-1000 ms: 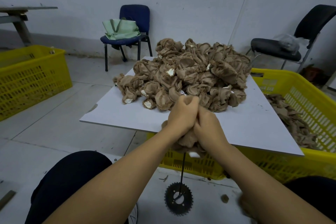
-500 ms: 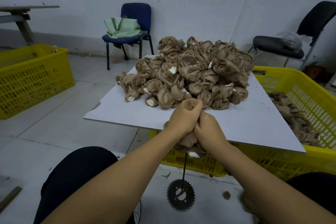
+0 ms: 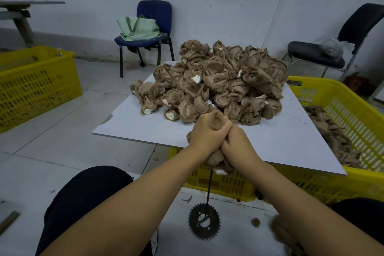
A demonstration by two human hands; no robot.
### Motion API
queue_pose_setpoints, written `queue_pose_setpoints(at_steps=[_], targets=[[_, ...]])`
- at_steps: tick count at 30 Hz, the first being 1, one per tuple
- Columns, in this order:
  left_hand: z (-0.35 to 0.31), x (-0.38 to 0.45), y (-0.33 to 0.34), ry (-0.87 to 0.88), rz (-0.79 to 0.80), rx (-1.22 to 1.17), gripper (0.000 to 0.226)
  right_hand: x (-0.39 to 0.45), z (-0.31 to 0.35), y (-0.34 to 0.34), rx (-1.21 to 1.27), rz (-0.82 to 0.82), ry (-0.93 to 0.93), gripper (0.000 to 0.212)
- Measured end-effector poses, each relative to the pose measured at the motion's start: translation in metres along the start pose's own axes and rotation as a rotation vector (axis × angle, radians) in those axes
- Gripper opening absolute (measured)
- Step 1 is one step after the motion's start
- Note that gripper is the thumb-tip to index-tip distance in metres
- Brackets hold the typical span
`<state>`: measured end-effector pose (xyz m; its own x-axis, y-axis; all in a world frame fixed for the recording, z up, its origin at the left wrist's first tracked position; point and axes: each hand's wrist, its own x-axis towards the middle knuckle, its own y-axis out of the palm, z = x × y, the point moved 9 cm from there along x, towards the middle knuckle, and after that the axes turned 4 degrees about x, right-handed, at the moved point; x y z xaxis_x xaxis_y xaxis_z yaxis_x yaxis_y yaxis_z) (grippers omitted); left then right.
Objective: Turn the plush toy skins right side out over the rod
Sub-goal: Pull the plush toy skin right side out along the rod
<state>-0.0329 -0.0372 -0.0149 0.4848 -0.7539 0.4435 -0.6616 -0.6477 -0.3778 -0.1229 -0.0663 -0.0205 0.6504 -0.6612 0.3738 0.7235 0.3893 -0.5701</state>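
Right now the plush skin (image 3: 216, 157) being worked sits bunched between both hands, just in front of the near edge of the white board (image 3: 166, 129), with a tuft of brown pile showing at the top of the fists and a white label corner hanging below. The left hand (image 3: 205, 131) is curled tight round its upper part; the right hand (image 3: 239, 145), pressed against the left, grips the lower part. Under them the thin dark rod (image 3: 209, 191) runs down to a toothed sprocket (image 3: 204, 221) lying on the floor as its base.

To do this step well, I judge the push should go straight down the rod's line, so the rod does not bend or tip its base. Both hands should roll the fabric down evenly all round, not drag one side, or a seam may strain. The rod tip is hidden inside the fabric, so feel must guide it into the skin's closed end.

Beyond the hands, the pile of inside-out skins (image 3: 218, 83) waits on the board, which rests on a yellow crate (image 3: 340, 114) holding more brown skins.
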Motion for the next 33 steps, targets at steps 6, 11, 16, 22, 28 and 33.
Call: queue_pose_setpoints(at_steps=[6,11,16,22,28,33], targets=[[0.01,-0.001,0.013,-0.187,0.134,0.119,0.019,-0.01,-0.023,0.006,-0.014,0.024,0.082,0.014],[0.003,-0.003,0.008,-0.078,0.032,-0.042,0.02,-0.007,-0.005,-0.005,-0.005,-0.038,-0.026,0.026],[0.026,-0.008,0.018,-0.144,0.073,-0.007,0.035,-0.012,-0.025,0.014,-0.053,0.044,0.076,0.017],[0.02,-0.003,0.015,-0.186,0.054,0.035,0.037,-0.007,-0.021,0.01,-0.051,0.051,0.093,0.014],[0.019,0.002,0.008,-0.086,-0.018,-0.187,0.021,0.004,-0.01,0.004,-0.064,0.034,0.043,0.028],[0.071,-0.021,0.035,-0.269,0.179,0.015,0.04,-0.019,-0.046,0.04,-0.196,0.222,0.231,0.018]])
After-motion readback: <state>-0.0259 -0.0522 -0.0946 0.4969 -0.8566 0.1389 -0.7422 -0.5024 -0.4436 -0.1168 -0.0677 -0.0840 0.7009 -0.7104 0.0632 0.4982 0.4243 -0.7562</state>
